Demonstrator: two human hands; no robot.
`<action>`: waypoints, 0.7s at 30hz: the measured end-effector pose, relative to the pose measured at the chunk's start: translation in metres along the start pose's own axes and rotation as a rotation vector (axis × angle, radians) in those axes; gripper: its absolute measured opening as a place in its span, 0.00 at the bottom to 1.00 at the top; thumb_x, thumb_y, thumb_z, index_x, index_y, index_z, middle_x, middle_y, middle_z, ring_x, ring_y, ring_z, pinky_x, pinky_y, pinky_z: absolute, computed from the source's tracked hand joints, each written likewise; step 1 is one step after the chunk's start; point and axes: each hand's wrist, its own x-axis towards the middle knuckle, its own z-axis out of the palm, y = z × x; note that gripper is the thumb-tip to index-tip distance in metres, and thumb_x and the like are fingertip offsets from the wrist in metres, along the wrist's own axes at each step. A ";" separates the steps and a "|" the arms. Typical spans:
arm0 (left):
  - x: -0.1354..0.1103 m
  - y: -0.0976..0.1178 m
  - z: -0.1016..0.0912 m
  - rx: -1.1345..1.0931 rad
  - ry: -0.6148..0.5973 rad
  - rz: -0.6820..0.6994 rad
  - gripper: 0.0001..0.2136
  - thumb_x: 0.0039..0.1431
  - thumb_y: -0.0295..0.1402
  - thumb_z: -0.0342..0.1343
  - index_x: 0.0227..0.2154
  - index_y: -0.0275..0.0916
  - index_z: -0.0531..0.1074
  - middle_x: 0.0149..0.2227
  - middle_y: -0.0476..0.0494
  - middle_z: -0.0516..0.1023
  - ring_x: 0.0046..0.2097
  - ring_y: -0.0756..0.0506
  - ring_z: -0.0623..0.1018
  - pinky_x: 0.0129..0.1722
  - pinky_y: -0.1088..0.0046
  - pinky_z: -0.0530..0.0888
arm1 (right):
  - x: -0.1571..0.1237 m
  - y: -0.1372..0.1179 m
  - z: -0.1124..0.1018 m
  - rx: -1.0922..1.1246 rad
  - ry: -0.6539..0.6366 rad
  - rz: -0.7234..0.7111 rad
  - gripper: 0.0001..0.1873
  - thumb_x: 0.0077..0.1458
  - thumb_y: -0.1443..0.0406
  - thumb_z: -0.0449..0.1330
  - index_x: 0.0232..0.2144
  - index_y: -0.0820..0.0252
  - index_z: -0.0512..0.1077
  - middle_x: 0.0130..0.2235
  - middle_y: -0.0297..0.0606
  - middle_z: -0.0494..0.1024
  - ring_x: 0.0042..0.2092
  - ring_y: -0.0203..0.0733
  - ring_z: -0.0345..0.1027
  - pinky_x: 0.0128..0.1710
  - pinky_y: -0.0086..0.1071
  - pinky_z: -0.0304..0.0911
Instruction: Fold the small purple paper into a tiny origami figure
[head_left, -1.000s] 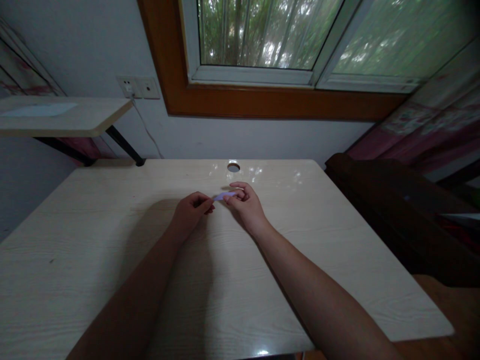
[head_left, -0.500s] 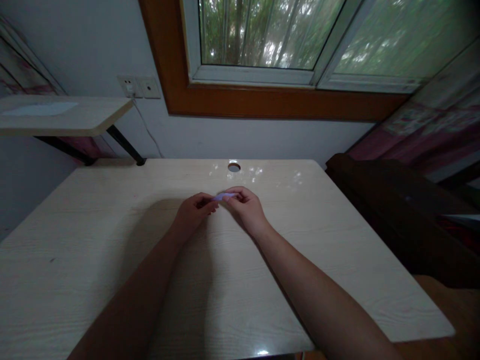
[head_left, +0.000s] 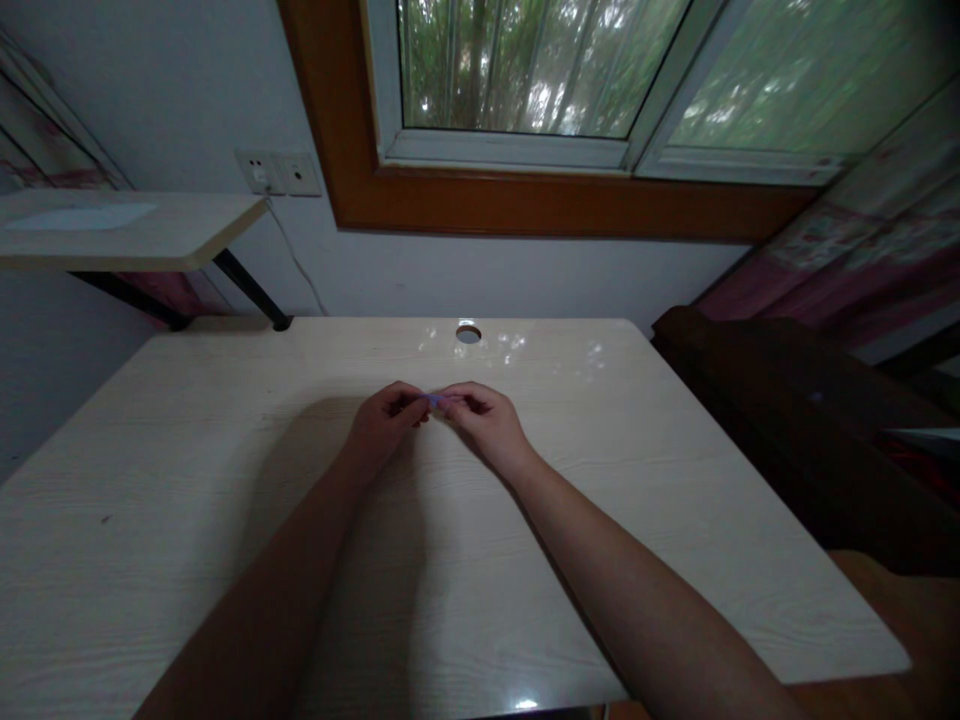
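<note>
A small purple piece [head_left: 435, 399], thin and mostly covered by fingers, sits between my two hands; its exact kind does not show. My left hand [head_left: 386, 420] pinches its left end between thumb and forefinger. From the other side, my right hand [head_left: 487, 420] is closed on its right part, thumb toward me and fingers behind. The fingertips of both hands almost meet, over the far middle part of the pale wood-grain table [head_left: 600, 480].
Behind the hands is a round cable hole [head_left: 468, 336] in the tabletop. A raised shelf [head_left: 202, 235] on black legs stands at the far left, near a wall socket [head_left: 281, 174] with a plugged cord. Dark furniture [head_left: 795, 430] lies beyond the right edge.
Less of the purple piece shows between the fingers now. My right hand's fingers have shifted slightly left and down, and the left hand has turned a little.
</note>
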 end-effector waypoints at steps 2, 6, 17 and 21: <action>0.000 0.000 0.000 -0.006 -0.006 -0.001 0.07 0.53 0.36 0.59 0.30 0.37 0.73 0.25 0.49 0.76 0.29 0.49 0.75 0.32 0.75 0.71 | -0.001 0.000 0.000 0.005 -0.004 0.007 0.10 0.52 0.59 0.66 0.35 0.58 0.79 0.34 0.38 0.81 0.35 0.39 0.74 0.38 0.33 0.69; -0.001 0.000 0.001 0.037 -0.043 0.005 0.08 0.54 0.36 0.58 0.31 0.37 0.75 0.27 0.48 0.77 0.30 0.49 0.75 0.33 0.74 0.71 | -0.002 0.000 0.000 -0.016 -0.015 0.009 0.10 0.52 0.59 0.65 0.35 0.58 0.78 0.32 0.37 0.80 0.33 0.39 0.73 0.36 0.33 0.68; 0.000 -0.006 -0.001 0.085 -0.041 0.016 0.08 0.55 0.37 0.58 0.29 0.37 0.74 0.26 0.49 0.75 0.30 0.49 0.74 0.32 0.75 0.71 | -0.003 -0.002 0.001 -0.355 0.014 -0.211 0.04 0.56 0.63 0.62 0.32 0.56 0.77 0.31 0.35 0.75 0.32 0.36 0.68 0.31 0.29 0.63; 0.000 -0.008 -0.001 0.130 -0.030 0.025 0.09 0.55 0.38 0.58 0.29 0.38 0.74 0.26 0.49 0.75 0.30 0.49 0.74 0.32 0.74 0.71 | -0.003 -0.005 0.002 -0.357 0.011 -0.206 0.05 0.56 0.63 0.62 0.33 0.56 0.77 0.31 0.35 0.75 0.32 0.36 0.68 0.31 0.29 0.64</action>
